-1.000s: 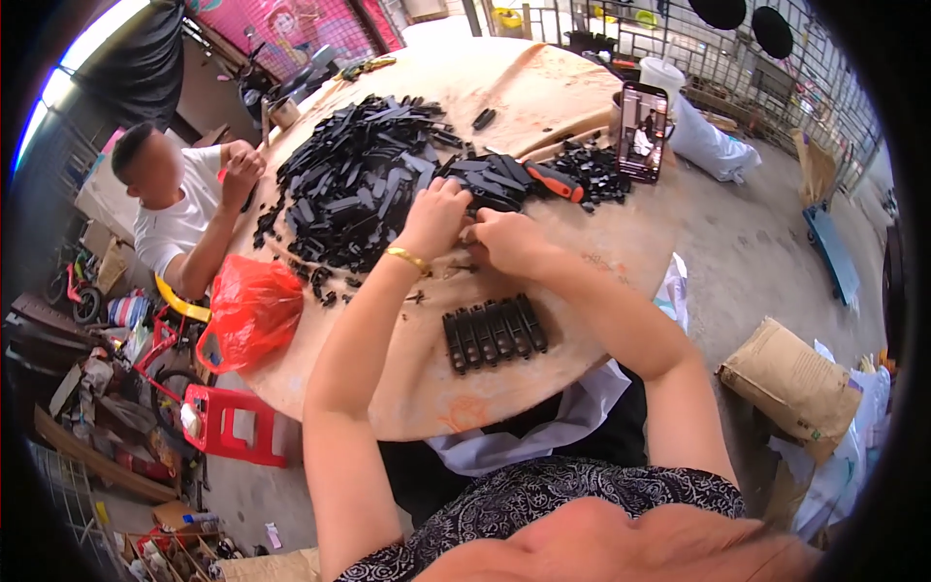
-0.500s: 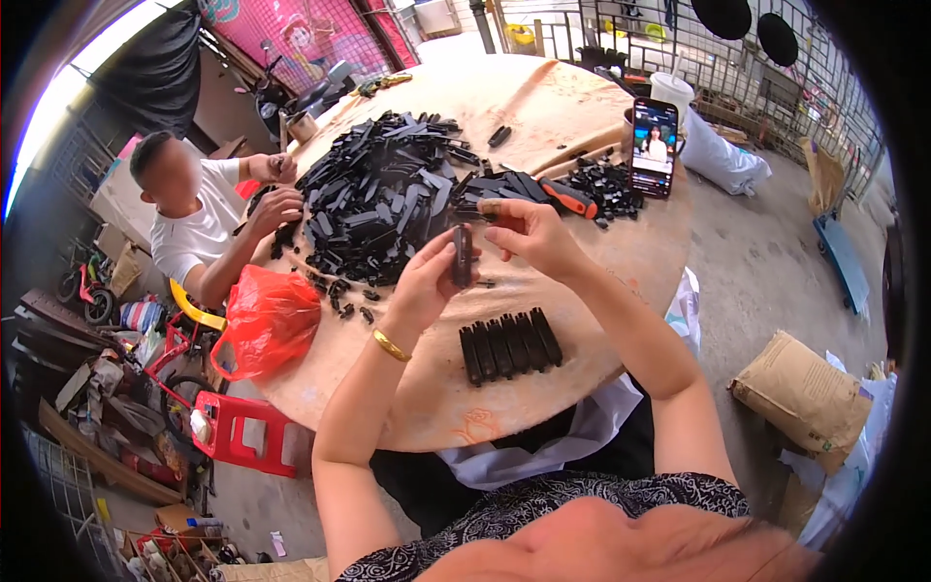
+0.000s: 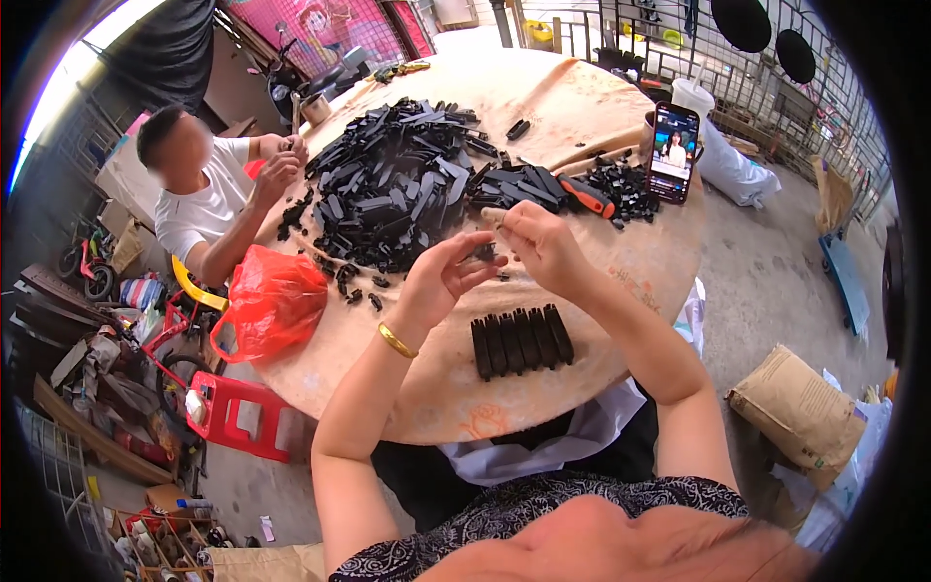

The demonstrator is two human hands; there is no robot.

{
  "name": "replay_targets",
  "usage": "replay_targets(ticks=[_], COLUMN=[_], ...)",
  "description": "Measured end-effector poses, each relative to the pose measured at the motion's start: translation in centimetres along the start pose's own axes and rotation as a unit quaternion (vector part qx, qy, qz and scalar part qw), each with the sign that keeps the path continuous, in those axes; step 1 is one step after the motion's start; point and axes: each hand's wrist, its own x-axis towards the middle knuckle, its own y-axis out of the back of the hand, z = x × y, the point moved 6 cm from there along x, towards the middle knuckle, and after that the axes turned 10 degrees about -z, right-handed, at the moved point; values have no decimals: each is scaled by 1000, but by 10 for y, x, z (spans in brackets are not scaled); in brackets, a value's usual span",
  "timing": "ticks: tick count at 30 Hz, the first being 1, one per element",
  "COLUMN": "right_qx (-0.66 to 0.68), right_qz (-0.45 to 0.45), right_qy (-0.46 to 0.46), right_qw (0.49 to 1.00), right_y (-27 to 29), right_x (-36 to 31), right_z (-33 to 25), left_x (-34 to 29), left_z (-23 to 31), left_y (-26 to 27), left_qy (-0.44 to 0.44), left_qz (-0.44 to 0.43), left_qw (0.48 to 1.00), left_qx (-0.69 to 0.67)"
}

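If nudged, the heap of black plastic strips could slide toward the row of long black casings at its near right. Off that same edge of the heap, the left hand cups a dark plastic piece so slackly it might slip, while the right hand, farther right, bends thumb to forefinger, whether gripping anything I can't tell. A moment ago a long piece stood upright in that left hand; now just a small part shows.
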Motion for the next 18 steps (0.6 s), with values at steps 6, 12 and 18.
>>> replay_targets(ticks=[6,12,18], right_qx=[-4,-60,-146], right_qz=[29,42,22], right_qy=[-25,22,71], right_qw=[999,997,986], right_y=[-5,2,-2], right_x=[-4,-6,-8], right_z=[-13,-14,-25], left_x=[-3,-3,-5], left_z=[-9,-13,-13], left_y=[2,-2,-3], left_qy=[5,-19,-40], left_qz=[-35,-23,-1], left_qw=[991,997,991], left_qx=[130,73,130])
